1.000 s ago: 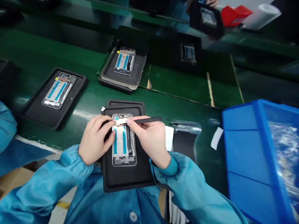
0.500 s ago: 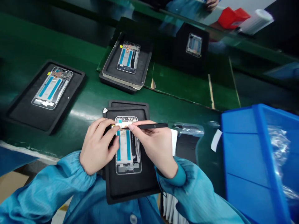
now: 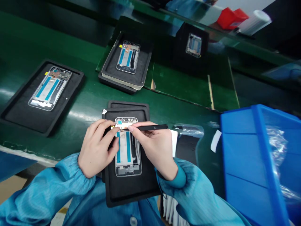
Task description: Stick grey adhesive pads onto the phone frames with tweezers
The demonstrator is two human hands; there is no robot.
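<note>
Well, close work at the top end of a phone frame [image 3: 128,157]

Far left, a black foam tray [image 3: 14,121] on the green workbench [image 3: 178,100] carries another phone frame [image 3: 50,88]. A blue sleeve [image 3: 42,194] runs in from the near left to the left hand [image 3: 97,149], whose curled fingers lie across the upper part of the centre frame; whether they grip it or only rest there, I can't tell. That frame sits on a black foam mat [image 3: 131,191] directly in front of the person, and the hands hide part of its top end. The right hand [image 3: 152,147] comes in from the right, its thumb and fingers pinched together on a slim black tool [image 3: 152,127]. The tool's tip is lost behind the fingertips, so its contact with the frame can't be made out. The two hands nearly meet over the frame, and any touch between them is hidden. Further right, a blue plastic bin [image 3: 237,141], cut off by the picture's edge, holds clear plastic [image 3: 277,147].
</note>
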